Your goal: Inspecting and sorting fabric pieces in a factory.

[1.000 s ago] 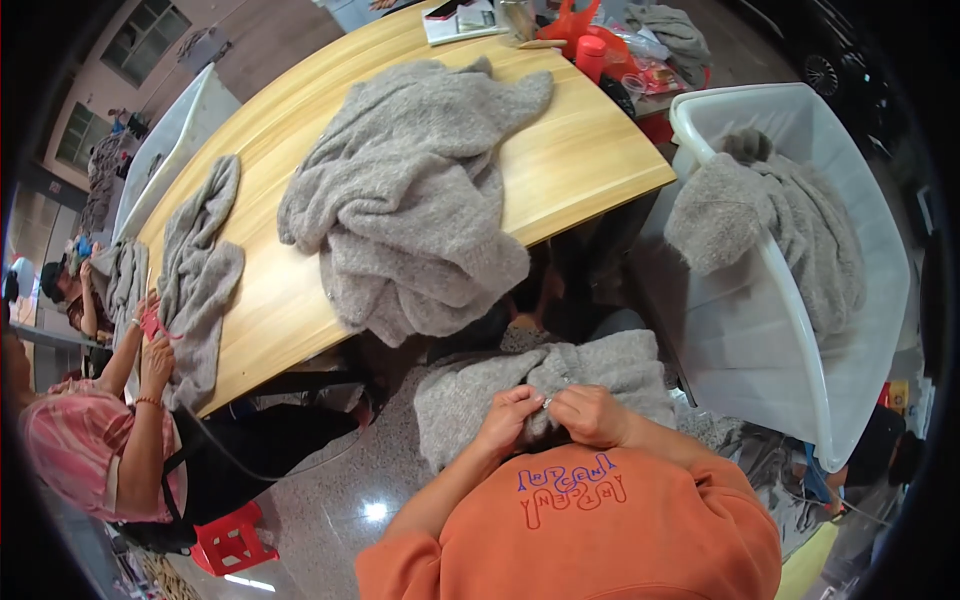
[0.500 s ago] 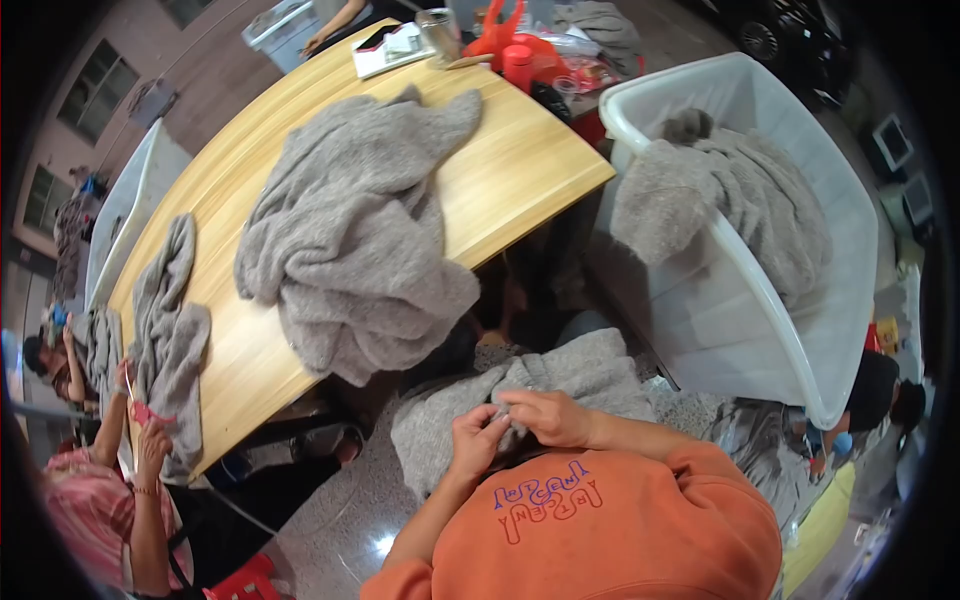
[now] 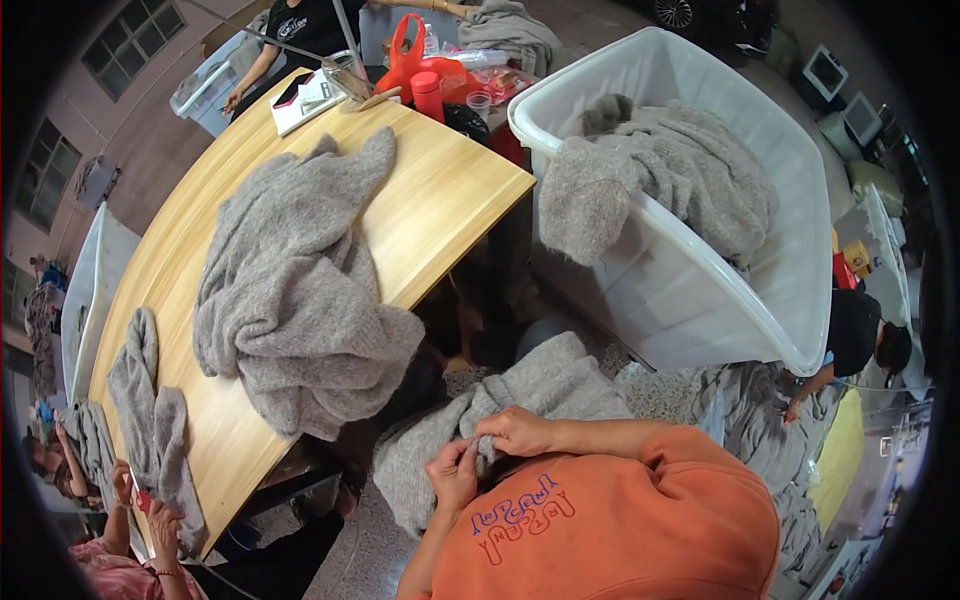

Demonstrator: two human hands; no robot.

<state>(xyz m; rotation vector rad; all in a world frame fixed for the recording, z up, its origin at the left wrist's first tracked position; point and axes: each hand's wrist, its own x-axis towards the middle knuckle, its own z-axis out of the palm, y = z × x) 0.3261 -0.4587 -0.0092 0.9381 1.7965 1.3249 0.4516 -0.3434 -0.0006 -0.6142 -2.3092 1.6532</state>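
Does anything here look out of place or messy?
Some grey knitwear lies on the floor beside the white tub, and one piece hangs over the tub's rim. Both hands, left and right, pinch the grey garment in the lap; no damage is visible.

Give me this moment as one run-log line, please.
left hand: pinching grey knit garment | right hand: gripping same garment | garment: on lap | nearby: wooden table, white tub

Left hand (image 3: 455,472), right hand (image 3: 518,432): fingers pinched, touching.

Table edge (image 3: 440,270) just beyond hands (image 3: 490,450)
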